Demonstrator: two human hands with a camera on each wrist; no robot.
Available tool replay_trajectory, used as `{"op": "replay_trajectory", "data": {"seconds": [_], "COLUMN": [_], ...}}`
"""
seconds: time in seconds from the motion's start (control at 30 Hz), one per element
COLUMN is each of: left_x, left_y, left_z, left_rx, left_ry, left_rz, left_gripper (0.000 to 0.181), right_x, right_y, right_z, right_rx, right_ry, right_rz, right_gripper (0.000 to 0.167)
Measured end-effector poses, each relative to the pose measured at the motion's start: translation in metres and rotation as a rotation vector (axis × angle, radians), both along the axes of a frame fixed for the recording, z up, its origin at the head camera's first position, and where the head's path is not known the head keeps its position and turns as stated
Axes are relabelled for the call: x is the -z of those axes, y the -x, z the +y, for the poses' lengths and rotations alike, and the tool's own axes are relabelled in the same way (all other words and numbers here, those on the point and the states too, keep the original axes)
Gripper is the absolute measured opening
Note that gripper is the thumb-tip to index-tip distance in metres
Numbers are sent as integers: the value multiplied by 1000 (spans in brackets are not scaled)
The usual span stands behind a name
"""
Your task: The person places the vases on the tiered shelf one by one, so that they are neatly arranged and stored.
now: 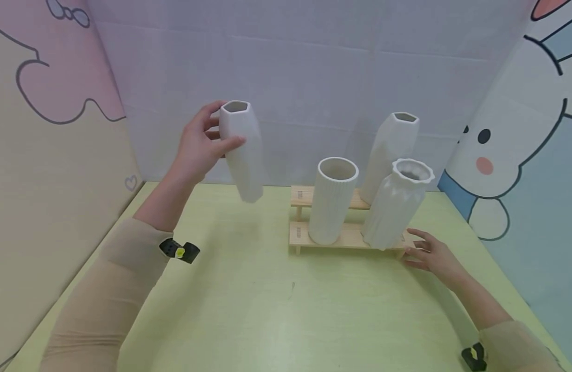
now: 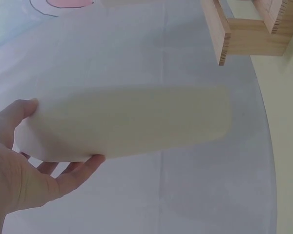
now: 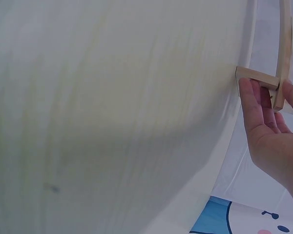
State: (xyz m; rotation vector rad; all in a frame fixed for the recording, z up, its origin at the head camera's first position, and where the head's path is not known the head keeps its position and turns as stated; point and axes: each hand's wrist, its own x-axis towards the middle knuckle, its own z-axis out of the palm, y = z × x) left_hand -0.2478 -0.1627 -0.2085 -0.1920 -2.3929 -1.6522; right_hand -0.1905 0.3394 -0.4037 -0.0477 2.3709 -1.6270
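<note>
My left hand [image 1: 201,138] holds a white faceted vase [image 1: 245,155] near its angular rim, raised over the table left of the stand. In the left wrist view the thumb lies on one side of the vase [image 2: 136,122] and the fingers on the other. My right hand [image 1: 434,258] grips the right end of a two-tier wooden stand [image 1: 346,238]; in the right wrist view its fingers and thumb are around the corner by a leg [image 3: 258,76]. On the stand's front step are a ribbed cylindrical vase [image 1: 333,206] and a ruffled-rim vase [image 1: 393,212]. Another faceted vase [image 1: 389,144] stands behind.
The pale yellow-green table [image 1: 267,310] runs back to a white cloth backdrop [image 1: 286,77]. Cartoon-printed panels rise on the left [image 1: 67,170] and right [image 1: 537,217]. The stand's back step [image 1: 303,195] shows left of the ribbed vase.
</note>
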Motion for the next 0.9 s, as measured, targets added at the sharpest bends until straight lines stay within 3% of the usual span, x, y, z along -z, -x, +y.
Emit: {"op": "replay_trajectory", "data": {"seconds": [0.23, 0.47, 0.9], "left_x": [-13, -20, -16], "left_y": [2, 9, 32], "left_z": [16, 28, 57], "left_rx": [53, 78, 174], "left_ry": [-18, -30, -92], "left_rz": [29, 29, 38], "left_gripper": [68, 68, 69], "right_x": [0, 1, 0], "right_y": [0, 0, 0], "right_z": [1, 1, 0], "right_rx": [-1, -10, -13], "right_ry": [20, 25, -5], "right_rz": [-5, 6, 6], "right_gripper": [73, 73, 72]}}
